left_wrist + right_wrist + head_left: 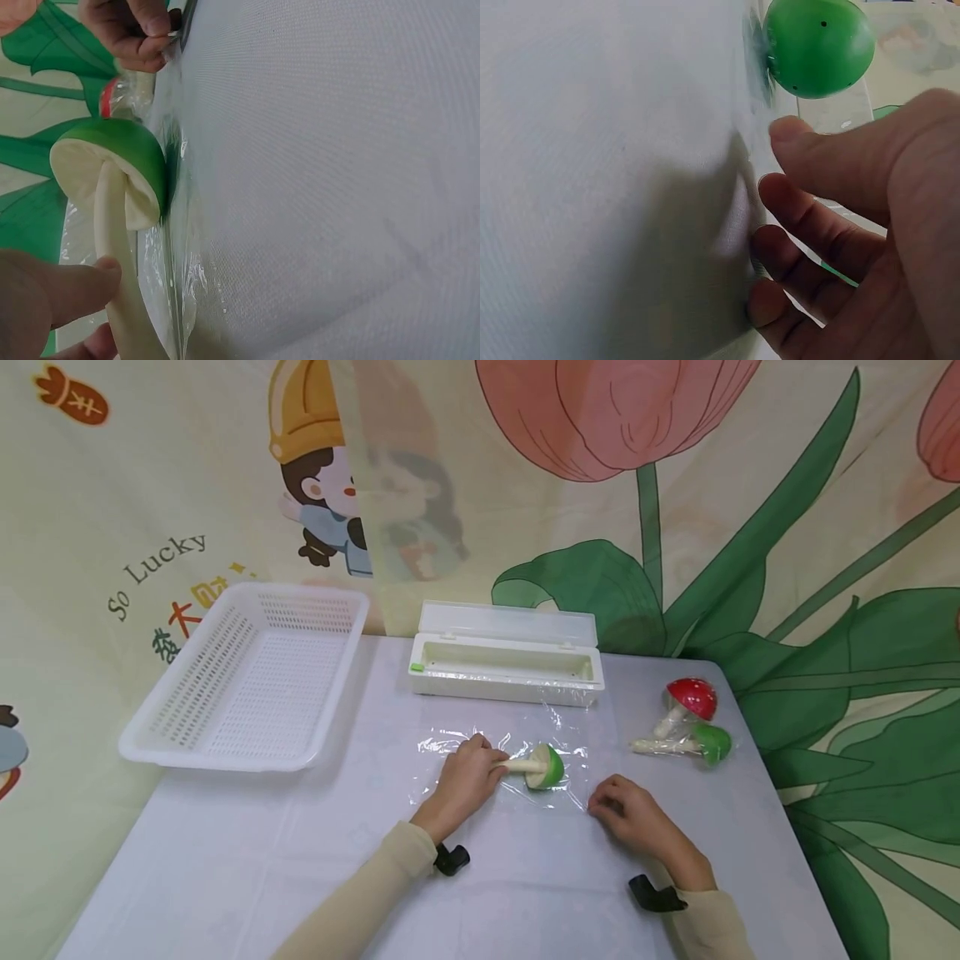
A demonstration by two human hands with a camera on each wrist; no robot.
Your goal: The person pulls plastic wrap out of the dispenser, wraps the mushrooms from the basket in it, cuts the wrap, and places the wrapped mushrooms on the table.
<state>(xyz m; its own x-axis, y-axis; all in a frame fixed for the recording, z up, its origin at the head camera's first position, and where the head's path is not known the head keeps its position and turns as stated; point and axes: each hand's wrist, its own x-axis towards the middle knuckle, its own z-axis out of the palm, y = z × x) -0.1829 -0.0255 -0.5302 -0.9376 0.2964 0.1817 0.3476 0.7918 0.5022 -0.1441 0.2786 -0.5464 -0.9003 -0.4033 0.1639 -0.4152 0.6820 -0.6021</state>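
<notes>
In the head view a toy mushroom with a green cap (553, 767) and pale stem lies over a sheet of clear plastic film (442, 745) on the table. My left hand (467, 774) pinches its stem between thumb and fingers; the left wrist view shows the thumb on the stem (112, 217). At the film's near right corner is my right hand (628, 814), fingers loosely bent. The right wrist view shows a gap between thumb (791, 135) and forefinger, its fingertips close to the tabletop, the green cap (821, 49) beyond them.
A long white box (506, 687) with its clear lid raised stands behind the film. To the left is a white perforated basket (330, 727). At the right lie a red-capped mushroom (693, 697) and a green-capped mushroom (712, 743), both in clear film. A printed cloth hangs behind the table.
</notes>
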